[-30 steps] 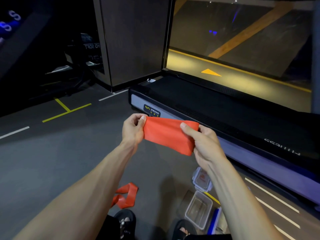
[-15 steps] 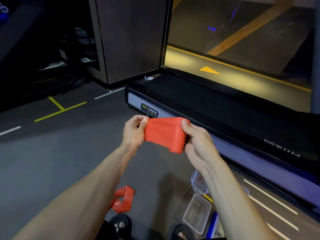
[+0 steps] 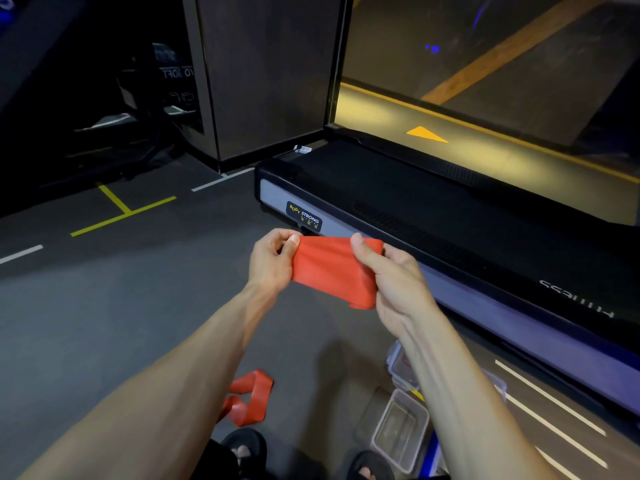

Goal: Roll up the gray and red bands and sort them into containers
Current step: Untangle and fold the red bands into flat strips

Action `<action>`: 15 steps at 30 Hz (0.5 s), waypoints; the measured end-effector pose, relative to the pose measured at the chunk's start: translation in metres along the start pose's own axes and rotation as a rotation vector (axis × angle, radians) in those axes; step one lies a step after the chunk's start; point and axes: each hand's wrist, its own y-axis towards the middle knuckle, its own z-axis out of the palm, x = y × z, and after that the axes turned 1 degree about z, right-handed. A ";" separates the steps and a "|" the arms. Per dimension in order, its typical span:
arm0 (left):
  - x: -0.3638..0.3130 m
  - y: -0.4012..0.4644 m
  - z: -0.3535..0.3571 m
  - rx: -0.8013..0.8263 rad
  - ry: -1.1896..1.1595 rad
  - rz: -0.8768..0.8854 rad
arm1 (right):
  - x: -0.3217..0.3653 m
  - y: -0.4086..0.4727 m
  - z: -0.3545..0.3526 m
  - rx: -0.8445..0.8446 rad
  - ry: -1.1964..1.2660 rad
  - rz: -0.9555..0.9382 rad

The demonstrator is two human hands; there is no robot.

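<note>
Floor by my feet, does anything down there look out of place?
Yes: a second red band lies loose and crumpled on the floor, unrolled and outside the clear container on the right.

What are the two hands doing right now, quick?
Left hand: pinches one end of the flat red stretchy band.
Right hand: fingers curled round its other end.

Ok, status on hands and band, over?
Left hand and right hand both pinching red band, partly rolled. Second red band on floor. Open container below, nothing blocking.
</note>
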 end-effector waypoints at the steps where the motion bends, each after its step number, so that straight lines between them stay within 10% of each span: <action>1: 0.000 0.000 -0.001 -0.001 0.001 -0.004 | 0.000 -0.001 0.001 0.020 0.003 0.014; 15: -0.012 -0.012 -0.001 0.043 -0.044 0.039 | 0.004 -0.005 0.017 -0.070 0.136 0.102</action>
